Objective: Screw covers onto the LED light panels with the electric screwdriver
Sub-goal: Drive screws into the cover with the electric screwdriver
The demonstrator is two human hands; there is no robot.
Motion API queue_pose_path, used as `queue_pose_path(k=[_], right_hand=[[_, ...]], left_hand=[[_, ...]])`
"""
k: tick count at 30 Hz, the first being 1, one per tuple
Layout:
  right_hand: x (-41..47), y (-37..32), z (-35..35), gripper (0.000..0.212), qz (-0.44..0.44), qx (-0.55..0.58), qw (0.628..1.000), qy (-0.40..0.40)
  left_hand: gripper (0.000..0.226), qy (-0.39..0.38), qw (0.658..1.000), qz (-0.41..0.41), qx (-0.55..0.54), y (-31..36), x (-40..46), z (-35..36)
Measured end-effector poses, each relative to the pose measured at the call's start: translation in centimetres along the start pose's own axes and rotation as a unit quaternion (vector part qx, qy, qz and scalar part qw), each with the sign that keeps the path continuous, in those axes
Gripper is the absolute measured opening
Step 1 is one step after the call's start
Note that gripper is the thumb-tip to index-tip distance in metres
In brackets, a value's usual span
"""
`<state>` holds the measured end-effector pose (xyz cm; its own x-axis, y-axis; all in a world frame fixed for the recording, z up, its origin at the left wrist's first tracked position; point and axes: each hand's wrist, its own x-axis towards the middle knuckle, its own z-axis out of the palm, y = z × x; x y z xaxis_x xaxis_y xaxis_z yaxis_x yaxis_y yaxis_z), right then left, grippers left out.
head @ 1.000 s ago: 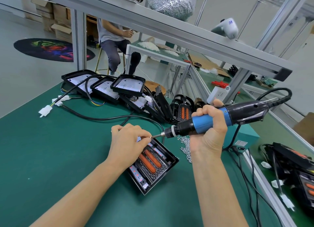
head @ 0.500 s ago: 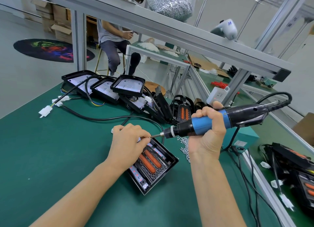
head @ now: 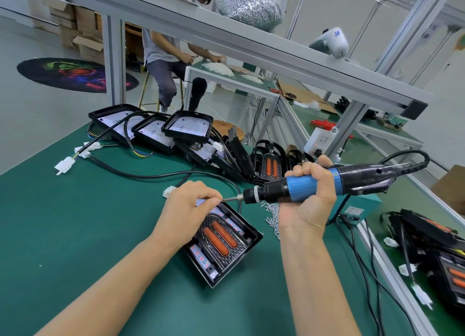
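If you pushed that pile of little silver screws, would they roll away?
The loose screws would probably scatter rather than slide together, since they lie unattached on the green mat. They look tiny and light. Any rolling would likely be short and curved, given their heads, and the mat may slow them.

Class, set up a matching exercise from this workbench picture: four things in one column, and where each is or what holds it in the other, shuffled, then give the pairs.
Things
1. blue and black electric screwdriver
2. black LED light panel with two orange strips
3. pile of loose silver screws
4. white wall-type power socket

Places
A. lies flat on the green mat under the left hand
B. stands by the metal frame post
C. gripped in the right hand
D. scattered on the mat beneath the screwdriver

Pairs: 1-C, 2-A, 3-D, 4-B
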<state>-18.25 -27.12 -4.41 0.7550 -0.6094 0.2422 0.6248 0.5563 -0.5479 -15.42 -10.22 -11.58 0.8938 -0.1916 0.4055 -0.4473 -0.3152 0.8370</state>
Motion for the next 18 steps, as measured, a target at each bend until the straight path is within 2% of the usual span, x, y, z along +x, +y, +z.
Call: queue_pose_path(k=[4,8,13,18], right_hand=[[0.04,-0.05,-0.12,0.022,0.008,0.019,1.0,0.016],[-0.06,-0.01,-0.03,0.021,0.004,0.023,0.999,0.023],[-0.02,0.22,0.11,0.024,0.003,0.026,0.999,0.044],[-0.47,0.7,-0.25,0.022,0.03,0.046,0.998,0.018]], left_hand=[[0.024,-0.005,0.996,-0.06,-0.06,-0.25,0.07,0.17],[0.022,-0.005,0.988,-0.112,-0.108,-0.53,0.17,0.32],[0.023,0.011,0.98,-0.126,-0.154,-0.16,0.27,0.24],[0.019,0.028,0.972,-0.139,-0.187,-0.35,0.48,0.22]])
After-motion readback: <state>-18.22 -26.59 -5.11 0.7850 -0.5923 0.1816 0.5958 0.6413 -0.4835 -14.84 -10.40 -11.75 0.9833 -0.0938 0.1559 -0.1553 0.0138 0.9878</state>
